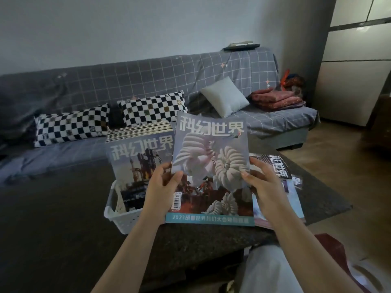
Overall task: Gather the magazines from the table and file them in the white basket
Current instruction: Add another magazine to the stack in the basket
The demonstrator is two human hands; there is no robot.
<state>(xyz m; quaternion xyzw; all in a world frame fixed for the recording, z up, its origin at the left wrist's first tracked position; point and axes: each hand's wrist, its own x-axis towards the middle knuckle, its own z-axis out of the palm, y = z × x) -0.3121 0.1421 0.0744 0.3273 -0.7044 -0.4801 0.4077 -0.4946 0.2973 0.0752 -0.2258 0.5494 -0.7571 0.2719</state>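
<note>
Head: magazine (pixel 211 166) upright (title uppermost)

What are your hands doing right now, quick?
Left hand: closed on the left edge of the magazine.
Right hand: closed on the same magazine's right edge.

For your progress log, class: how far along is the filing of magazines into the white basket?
Done: a row of magazines already stands in the white basket. In hand: the left hand and right hand hold the shell-cover magazine by its side edges. Left: a few loose magazines lie on the table.
</note>
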